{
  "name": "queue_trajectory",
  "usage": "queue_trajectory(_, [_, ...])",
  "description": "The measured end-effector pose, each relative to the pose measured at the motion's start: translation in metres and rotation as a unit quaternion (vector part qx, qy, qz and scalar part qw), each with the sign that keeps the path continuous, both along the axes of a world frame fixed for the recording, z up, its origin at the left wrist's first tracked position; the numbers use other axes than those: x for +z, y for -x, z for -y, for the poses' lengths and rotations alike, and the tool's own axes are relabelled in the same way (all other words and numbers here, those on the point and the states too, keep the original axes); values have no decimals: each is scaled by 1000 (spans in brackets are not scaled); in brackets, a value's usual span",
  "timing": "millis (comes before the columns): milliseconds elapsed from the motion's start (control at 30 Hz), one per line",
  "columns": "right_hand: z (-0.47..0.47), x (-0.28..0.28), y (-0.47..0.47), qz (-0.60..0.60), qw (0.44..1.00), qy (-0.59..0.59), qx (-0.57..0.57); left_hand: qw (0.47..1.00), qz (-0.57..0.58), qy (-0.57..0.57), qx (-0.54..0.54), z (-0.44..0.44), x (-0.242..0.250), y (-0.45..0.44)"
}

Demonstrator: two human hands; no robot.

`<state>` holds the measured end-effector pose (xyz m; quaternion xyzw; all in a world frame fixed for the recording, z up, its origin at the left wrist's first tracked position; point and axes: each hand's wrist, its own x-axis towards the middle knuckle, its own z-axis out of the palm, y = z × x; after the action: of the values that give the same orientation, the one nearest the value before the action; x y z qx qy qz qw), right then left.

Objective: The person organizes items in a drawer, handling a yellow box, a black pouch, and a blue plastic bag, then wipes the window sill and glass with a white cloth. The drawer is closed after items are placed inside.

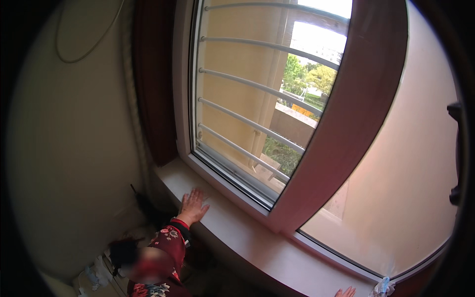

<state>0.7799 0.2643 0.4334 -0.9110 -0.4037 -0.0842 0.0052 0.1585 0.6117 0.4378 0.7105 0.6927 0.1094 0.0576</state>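
My left hand [193,208] lies palm down on the pale windowsill [237,222], its fingers spread and holding nothing. A dark red flowered sleeve [169,237] with a black and red cuff covers that arm. Only the fingers of my right hand [346,292] show at the bottom edge, at the sill's front; they look spread, with nothing seen in them. Close to the right hand, a crumpled clear and pale blue plastic wrapper [382,287] sits at the sill's corner. Behind the sill rises a framed window [228,193].
White horizontal bars [252,82] cross outside the left pane. A thick reddish frame post [334,130] divides the panes. Dark red trim [156,92] runs beside the wall [74,148], where a cable [92,50] hangs. Plastic bags [98,273] lie at lower left, near a dark pointed object [143,202].
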Motion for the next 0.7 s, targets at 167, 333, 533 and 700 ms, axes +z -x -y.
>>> queue_trajectory(167, [0,4,48,62,996,19,-60,999,-3,-6,53,-54,-4,80])
queue_trajectory(333, [4,8,40,111,993,20,-47,994,0,21,105,-98,-8,125])
queue_trajectory(533, [10,6,33,87,993,40,-71,995,6,-12,99,-130,-14,144])
queue_trajectory(700, [10,-3,30,64,994,15,-92,992,16,-12,124,-140,-6,118])
